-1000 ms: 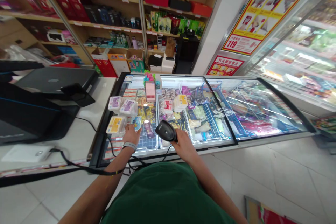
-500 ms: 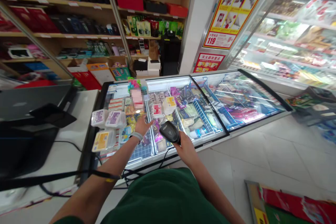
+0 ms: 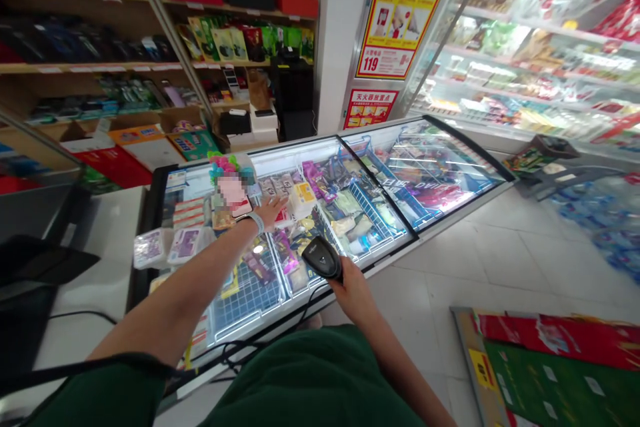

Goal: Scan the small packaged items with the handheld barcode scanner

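My left hand, with a light band at the wrist, reaches over the freezer's glass top, fingers spread. It is over a red-labelled tub, partly hidden by the hand; whether they touch is unclear. Just right of it stands a yellow-labelled tub. My right hand is wrapped round the handle of a black handheld scanner, held above the freezer's front edge. Two purple-labelled tubs sit at the freezer's left end. A phone with a pink, partly blurred screen lies beside my left wrist.
The glass-topped freezer runs to the right. A dark monitor and a white counter are at the left. Behind are shelves, open cartons and a pillar. A red and green display stands at lower right.
The view has shifted right. My left hand has moved forward and right towards the red-labelled tub, and its fingers are more spread. My right hand still holds the scanner.
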